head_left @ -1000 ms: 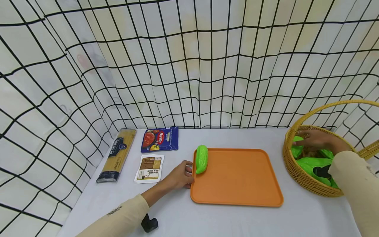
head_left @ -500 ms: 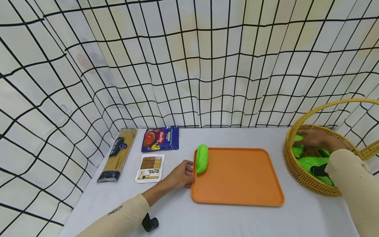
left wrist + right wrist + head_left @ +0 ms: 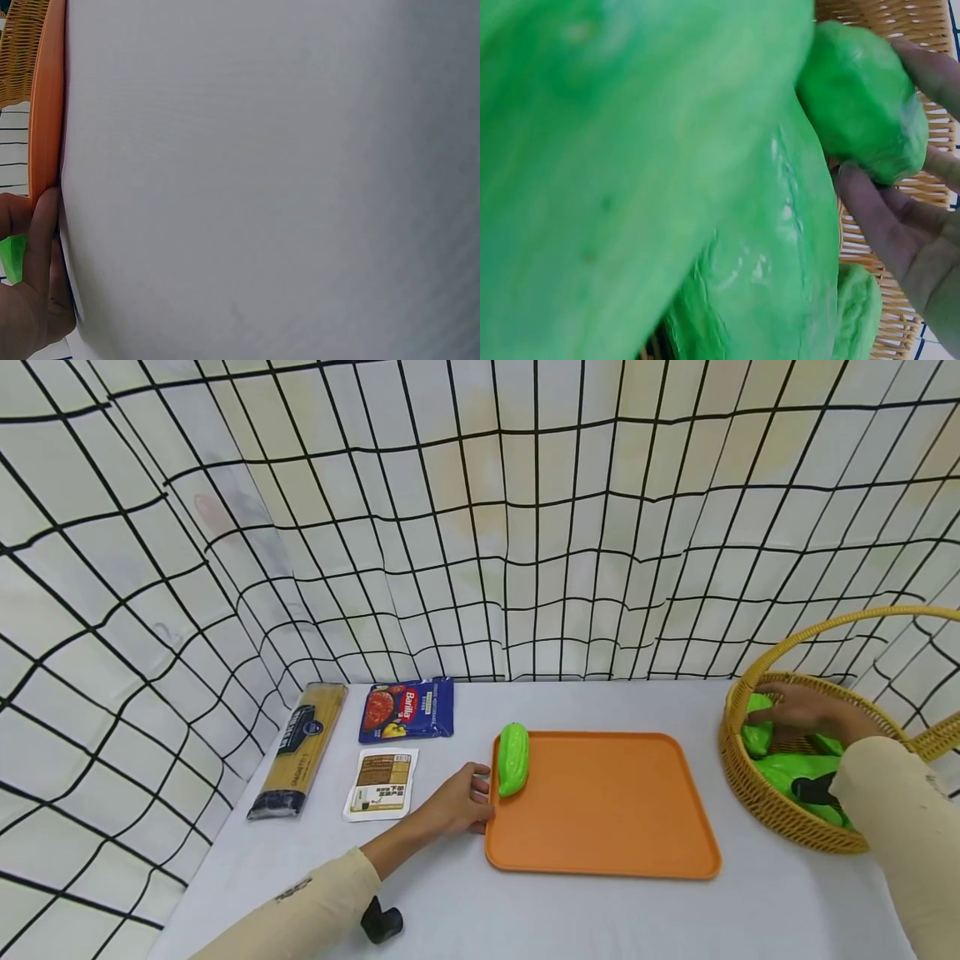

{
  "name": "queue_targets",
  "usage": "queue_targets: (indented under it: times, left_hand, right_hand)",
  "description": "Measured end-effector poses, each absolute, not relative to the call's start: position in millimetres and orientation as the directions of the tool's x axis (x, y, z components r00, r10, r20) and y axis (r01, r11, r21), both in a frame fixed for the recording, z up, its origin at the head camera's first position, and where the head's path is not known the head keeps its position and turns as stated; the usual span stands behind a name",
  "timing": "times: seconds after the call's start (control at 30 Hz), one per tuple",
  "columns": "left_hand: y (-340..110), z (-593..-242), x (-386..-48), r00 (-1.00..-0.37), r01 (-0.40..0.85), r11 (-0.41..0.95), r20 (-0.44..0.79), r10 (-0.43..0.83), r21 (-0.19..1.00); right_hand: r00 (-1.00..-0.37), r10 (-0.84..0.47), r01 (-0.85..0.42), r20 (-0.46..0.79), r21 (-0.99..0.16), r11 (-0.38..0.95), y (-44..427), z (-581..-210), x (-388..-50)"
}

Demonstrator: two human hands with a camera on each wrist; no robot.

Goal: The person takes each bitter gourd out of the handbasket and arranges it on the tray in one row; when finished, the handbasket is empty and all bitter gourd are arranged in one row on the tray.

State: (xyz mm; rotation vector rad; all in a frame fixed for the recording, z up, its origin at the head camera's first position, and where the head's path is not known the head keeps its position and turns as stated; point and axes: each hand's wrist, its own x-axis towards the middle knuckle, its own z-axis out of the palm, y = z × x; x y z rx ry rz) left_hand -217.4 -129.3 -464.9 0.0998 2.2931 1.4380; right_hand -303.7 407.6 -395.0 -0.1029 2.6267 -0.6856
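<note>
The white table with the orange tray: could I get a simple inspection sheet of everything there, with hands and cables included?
Surface: white table, with an orange tray lying on it.
Job's things: bumpy green piece at the tray's left edge; wicker basket with more green pieces, right of the tray.
Clutter: spaghetti pack, blue Barilla pouch and white-edged packet, left of the tray.
Hands: left hand touches the tray's left edge; right hand, in the basket, grips a green lump.
Cables: nothing seen.
Surroundings: pale walls crossed by a black grid.

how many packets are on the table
3, all left of the orange tray: the spaghetti pack at far left, the blue Barilla pouch at the back, the white pouch in front of it.
</note>
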Motion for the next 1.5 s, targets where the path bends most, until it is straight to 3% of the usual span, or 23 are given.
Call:
queue_targets:
  times: [0.53, 0.8, 1.5]
  left_hand:
    - [-130, -466, -219, -0.903, -0.165, 0.458, -0.32, 0.285, 0.873]
    - [-129, -466, -218, -0.907, -0.176, 0.452, -0.323, 0.271, 0.874]
    - [-129, -466, -219, -0.905, -0.17, 0.463, -0.324, 0.277, 0.87]
  right_hand:
    - [-0.907, -0.228, 0.039, -0.353, -0.611, 0.79, 422, -390, -293]
    - [-0.917, -0.171, 0.097, -0.36, -0.619, 0.779, 428, -385, -291]
    - [-0.92, -0.177, 0.071, -0.348, -0.594, 0.801, 437, -380, -275]
